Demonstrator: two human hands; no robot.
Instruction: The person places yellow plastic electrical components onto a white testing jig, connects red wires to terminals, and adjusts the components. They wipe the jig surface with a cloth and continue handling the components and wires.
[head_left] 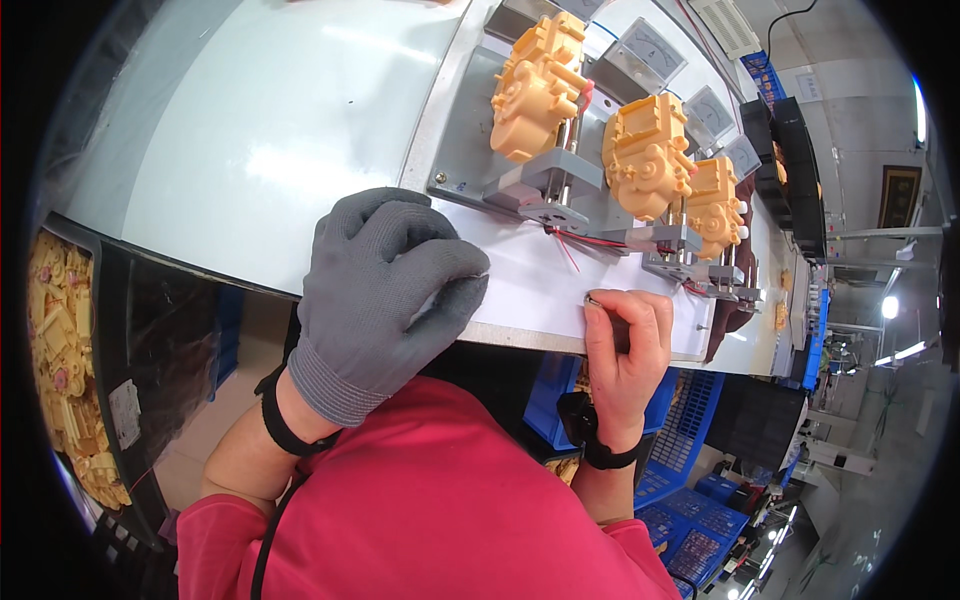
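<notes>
My left hand (385, 290), in a grey knit glove, rests at the near edge of the white bench (250, 150), fingers curled, and I see nothing in it. My right hand (628, 345), bare, is closed at the bench edge with a small thin metal piece poking out above the fingers; what it is stays unclear. Beyond both hands three yellow plastic gearbox housings (540, 85) (648, 155) (715, 205) sit clamped upright on grey metal fixtures (545, 185), with red wires (585, 240) running from them.
Grey meters (640, 55) stand in a row behind the fixtures. A black bin of yellow plastic parts (65, 370) sits at my left. Blue crates (690, 500) are stacked below the bench at the right. My red sleeves fill the lower middle.
</notes>
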